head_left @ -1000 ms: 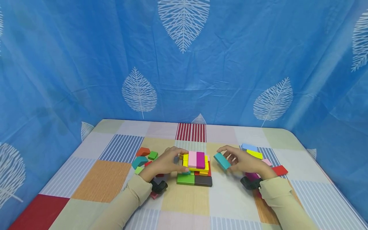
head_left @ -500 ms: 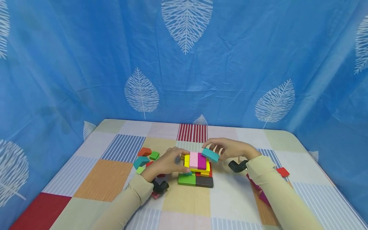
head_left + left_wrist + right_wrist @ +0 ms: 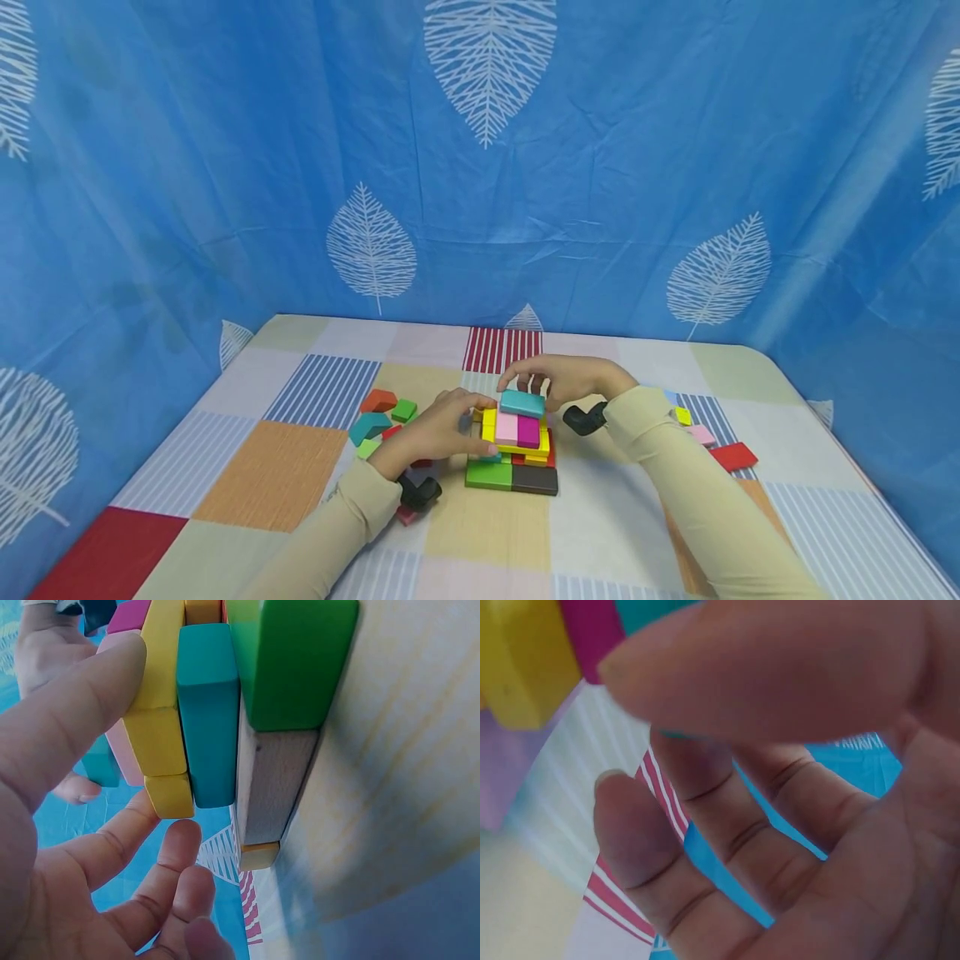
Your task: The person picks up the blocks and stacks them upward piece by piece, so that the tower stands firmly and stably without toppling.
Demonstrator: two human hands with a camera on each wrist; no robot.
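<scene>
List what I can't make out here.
Right wrist view: most of the teal rectangular block, behind the right thumb and past the top edge.
Left wrist view: one end of the green rectangular block, beyond the top edge.
Head view: part of the loose yellow block, behind the beige right sleeve.

A curtained-off nook — home or studio, one cannot tell which — where blue cloth (image 3: 600,150) printed with white leaves (image 3: 371,242) hangs around a tabletop (image 3: 487,533) with a patchwork-patterned cover (image 3: 240,475), colourful toy blocks (image 3: 507,429) upon it.
</scene>
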